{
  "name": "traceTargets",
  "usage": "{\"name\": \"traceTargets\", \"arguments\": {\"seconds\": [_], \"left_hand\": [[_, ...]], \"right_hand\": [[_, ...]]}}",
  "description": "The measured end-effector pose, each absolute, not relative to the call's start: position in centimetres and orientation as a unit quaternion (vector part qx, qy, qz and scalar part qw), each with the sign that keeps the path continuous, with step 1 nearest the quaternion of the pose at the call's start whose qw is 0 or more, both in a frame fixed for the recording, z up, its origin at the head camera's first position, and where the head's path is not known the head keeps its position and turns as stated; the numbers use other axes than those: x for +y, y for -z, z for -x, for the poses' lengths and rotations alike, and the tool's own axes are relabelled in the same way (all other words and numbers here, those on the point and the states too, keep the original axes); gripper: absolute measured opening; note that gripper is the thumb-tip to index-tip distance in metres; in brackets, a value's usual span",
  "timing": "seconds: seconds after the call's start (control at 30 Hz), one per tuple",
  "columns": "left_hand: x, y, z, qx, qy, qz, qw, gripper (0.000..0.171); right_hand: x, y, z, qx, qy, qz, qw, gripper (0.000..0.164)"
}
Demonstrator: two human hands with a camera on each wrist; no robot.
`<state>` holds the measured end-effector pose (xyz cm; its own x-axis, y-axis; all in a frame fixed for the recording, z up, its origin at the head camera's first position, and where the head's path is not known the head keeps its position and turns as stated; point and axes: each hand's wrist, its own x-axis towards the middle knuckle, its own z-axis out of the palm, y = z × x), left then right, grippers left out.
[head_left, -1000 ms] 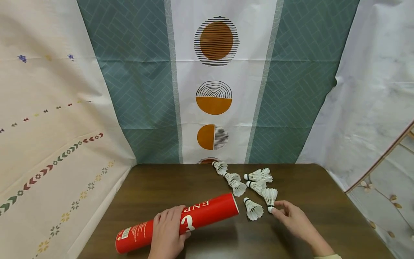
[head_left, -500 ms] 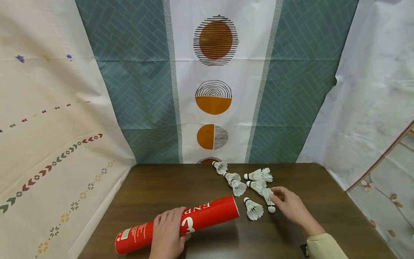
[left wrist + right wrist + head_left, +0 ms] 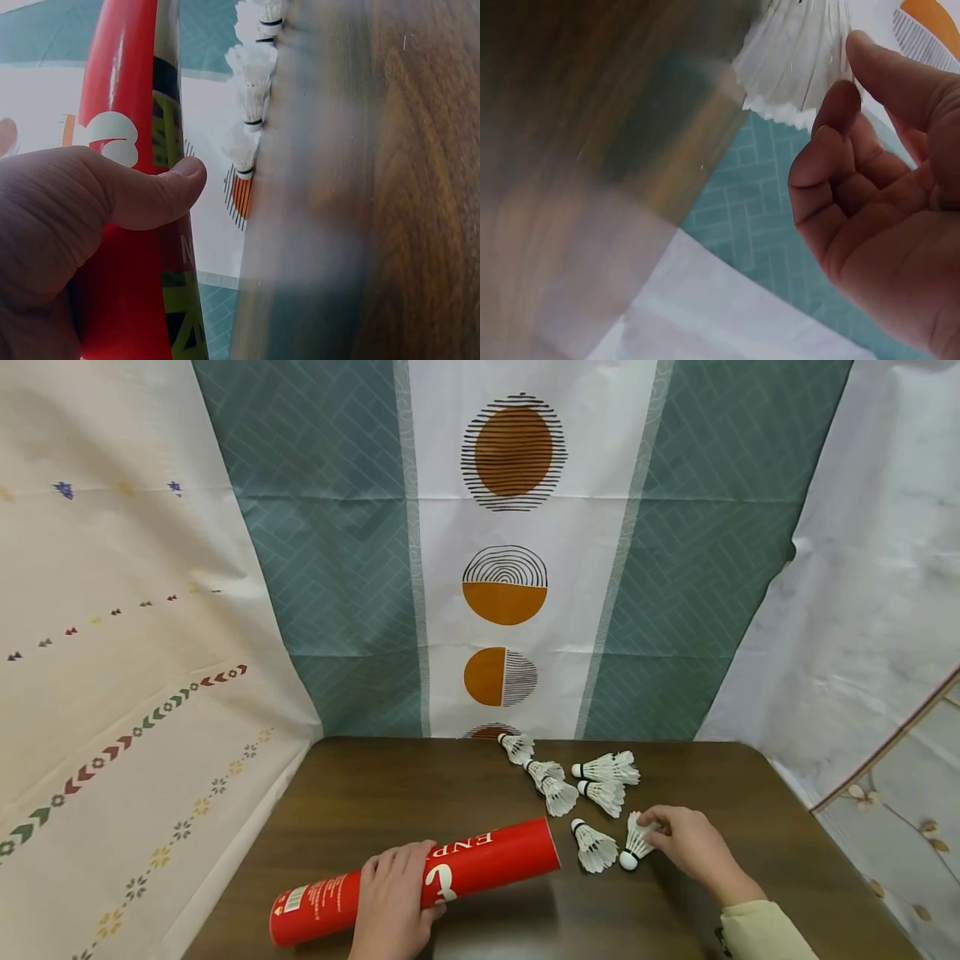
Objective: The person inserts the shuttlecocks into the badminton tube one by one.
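Observation:
My left hand point(image 3: 393, 897) grips a red shuttlecock tube point(image 3: 498, 858) around its middle. The tube slants up to the right, its right end raised over the table and its left end low. In the left wrist view the thumb point(image 3: 169, 195) lies across the tube's printed side. Thumb and index finger of my right hand point(image 3: 693, 847) pinch the feather skirt of a white shuttlecock point(image 3: 636, 843), whose cork points toward the near side. The right wrist view shows the feathers point(image 3: 791, 64) at those fingertips. Just left of it another shuttlecock point(image 3: 596, 847) lies on the table.
Several more shuttlecocks lie toward the back of the brown wooden table point(image 3: 390, 785): a row on the left point(image 3: 558, 795) and a pair on the right point(image 3: 606, 795). Patterned cloth point(image 3: 345, 610) hangs behind and at both sides.
My right hand has shifted from the shuttlecock's cork to its feathers and drawn it away from the back pair, toward the near side. The left hand and tube stay nearly still.

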<state>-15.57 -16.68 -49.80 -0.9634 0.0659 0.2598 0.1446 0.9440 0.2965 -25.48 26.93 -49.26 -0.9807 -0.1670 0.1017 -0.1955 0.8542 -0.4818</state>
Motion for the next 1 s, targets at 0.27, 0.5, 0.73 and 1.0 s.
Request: {"name": "traceTargets", "arguments": {"seconds": [0.27, 0.5, 0.73, 1.0], "left_hand": [[-16.8, 50.2, 15.8, -0.979, 0.162, 0.047, 0.117, 0.092], [-16.8, 50.5, 15.8, -0.979, 0.158, 0.045, 0.118, 0.092], [-16.8, 50.7, 15.8, -0.980, 0.153, 0.053, 0.117, 0.092], [-16.4, 51.0, 15.8, -0.982, 0.138, 0.064, 0.112, 0.090]], "right_hand": [[28.3, 48.1, 23.6, -0.950, -0.304, -0.055, 0.047, 0.015], [26.9, 46.4, 21.5, -0.903, -0.428, -0.005, 0.045, 0.031], [24.1, 45.2, 19.7, -0.855, -0.513, -0.038, 0.059, 0.030], [21.2, 44.6, 18.7, -0.805, -0.586, -0.083, 0.041, 0.028]]}}
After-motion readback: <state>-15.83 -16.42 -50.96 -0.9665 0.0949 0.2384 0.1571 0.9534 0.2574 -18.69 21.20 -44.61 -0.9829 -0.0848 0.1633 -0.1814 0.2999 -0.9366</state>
